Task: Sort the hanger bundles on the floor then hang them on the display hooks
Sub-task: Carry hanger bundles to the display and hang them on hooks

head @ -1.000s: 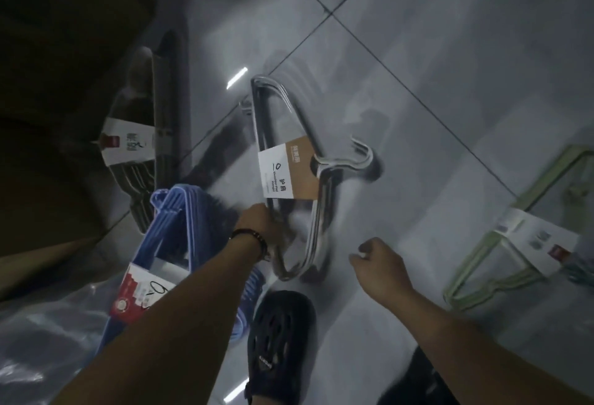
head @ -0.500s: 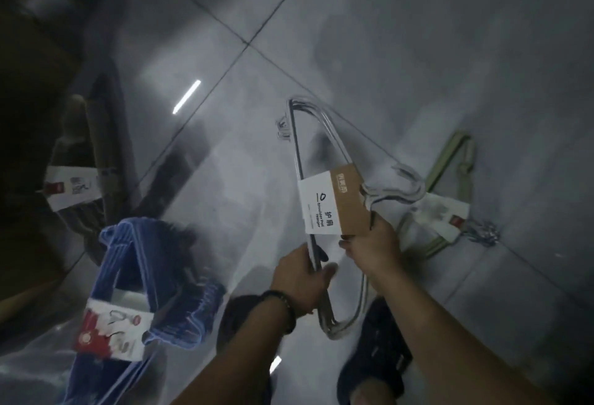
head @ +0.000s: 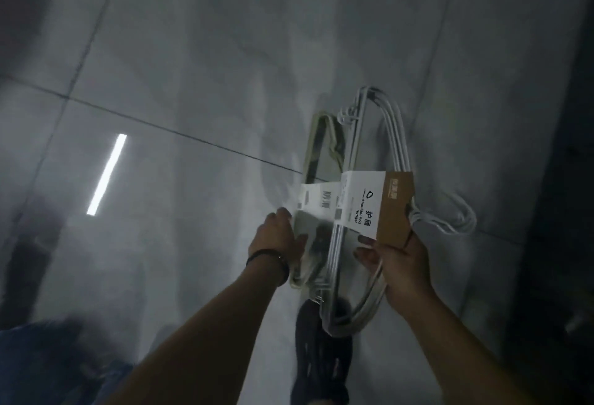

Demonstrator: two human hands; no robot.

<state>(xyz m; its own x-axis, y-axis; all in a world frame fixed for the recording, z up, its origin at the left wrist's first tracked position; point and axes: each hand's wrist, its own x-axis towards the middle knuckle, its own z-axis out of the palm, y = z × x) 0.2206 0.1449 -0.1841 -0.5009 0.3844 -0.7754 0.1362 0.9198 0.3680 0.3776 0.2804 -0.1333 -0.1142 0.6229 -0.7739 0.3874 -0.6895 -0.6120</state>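
Observation:
My right hand (head: 397, 263) grips a bundle of white hangers (head: 390, 134) by its brown-and-white paper sleeve, holding it above the floor with the hooks pointing right. Under and to the left of it lies a pale green hanger bundle (head: 316, 144) with a white label. My left hand (head: 278, 237), with a dark wristband, rests on the green bundle's lower left edge, fingers curled against it; whether it truly grips it is unclear. A blue hanger bundle (head: 29, 359) shows blurred at the bottom left corner.
Glossy grey floor tiles (head: 193, 67) reflect a ceiling light strip. My dark shoe (head: 321, 359) stands just below the bundles. A dark vertical surface (head: 572, 179) runs along the right edge.
The view swung right. My right hand carried the white bundle over to the green bundle, and my left hand let go of the white bundle and moved onto the green one.

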